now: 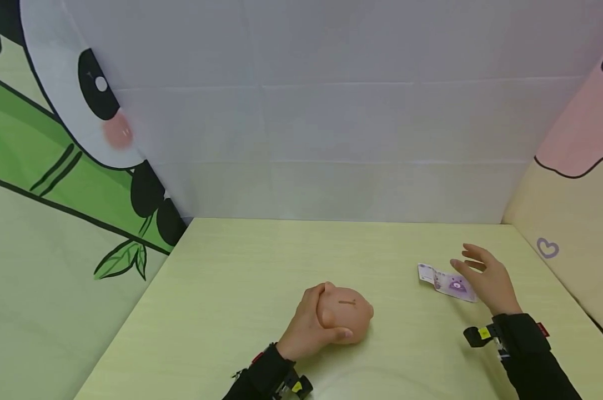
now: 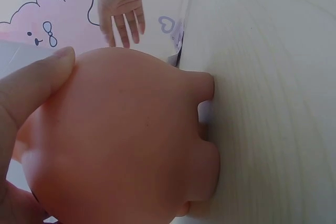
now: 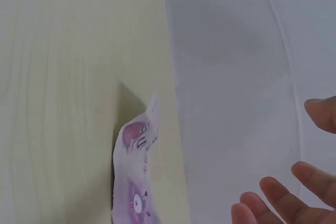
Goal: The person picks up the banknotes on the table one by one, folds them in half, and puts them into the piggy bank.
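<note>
Banknote (image 1: 451, 283) (creased, on the table (image 1: 206, 311) beside the relaxed, empty right hand (image 1: 491, 280)) is best pinched by its raised end, while the piggy bank (image 1: 348, 314) is gripped by the left hand (image 1: 308, 328).

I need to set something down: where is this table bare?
The table is bare left of the left hand, behind the piggy bank up to the pale wall, and between the piggy bank and purple note. It is crowded around the piggy bank, which that hand grips, and at the note, by the right hand.
</note>
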`<action>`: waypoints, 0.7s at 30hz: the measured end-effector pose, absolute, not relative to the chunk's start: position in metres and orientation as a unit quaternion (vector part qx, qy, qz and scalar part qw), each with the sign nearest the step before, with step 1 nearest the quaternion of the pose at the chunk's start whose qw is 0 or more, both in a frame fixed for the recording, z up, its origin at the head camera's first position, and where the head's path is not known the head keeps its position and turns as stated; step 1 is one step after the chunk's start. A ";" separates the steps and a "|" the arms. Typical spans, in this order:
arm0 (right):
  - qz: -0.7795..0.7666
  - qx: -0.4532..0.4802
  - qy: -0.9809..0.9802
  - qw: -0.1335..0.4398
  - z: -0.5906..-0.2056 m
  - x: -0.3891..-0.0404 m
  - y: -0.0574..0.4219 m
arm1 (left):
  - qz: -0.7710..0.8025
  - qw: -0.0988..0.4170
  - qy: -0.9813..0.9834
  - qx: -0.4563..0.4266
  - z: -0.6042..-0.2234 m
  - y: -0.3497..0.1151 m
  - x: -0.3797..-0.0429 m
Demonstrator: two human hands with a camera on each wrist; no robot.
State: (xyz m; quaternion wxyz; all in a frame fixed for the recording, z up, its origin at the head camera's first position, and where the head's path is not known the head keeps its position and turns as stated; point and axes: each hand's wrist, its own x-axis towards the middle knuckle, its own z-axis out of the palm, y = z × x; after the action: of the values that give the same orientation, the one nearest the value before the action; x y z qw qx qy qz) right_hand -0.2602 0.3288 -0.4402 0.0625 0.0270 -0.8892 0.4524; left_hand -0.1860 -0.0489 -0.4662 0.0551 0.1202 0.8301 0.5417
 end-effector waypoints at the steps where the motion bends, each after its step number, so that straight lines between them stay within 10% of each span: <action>1: 0.454 0.017 -0.889 0.057 -0.444 -0.261 0.332 | 0.542 0.055 0.830 0.121 -0.466 -0.049 -0.186; 21: 0.434 -0.116 -0.891 -0.068 -0.471 -0.269 0.367 | 0.544 0.050 0.829 0.120 -0.464 -0.049 -0.185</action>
State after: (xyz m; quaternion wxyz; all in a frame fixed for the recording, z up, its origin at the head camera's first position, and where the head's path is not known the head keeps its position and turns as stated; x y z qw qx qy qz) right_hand -0.2690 0.3668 -0.4713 -0.0684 -0.1164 -0.8906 0.4342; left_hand -0.1851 -0.0492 -0.4643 0.0496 0.1197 0.8291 0.5439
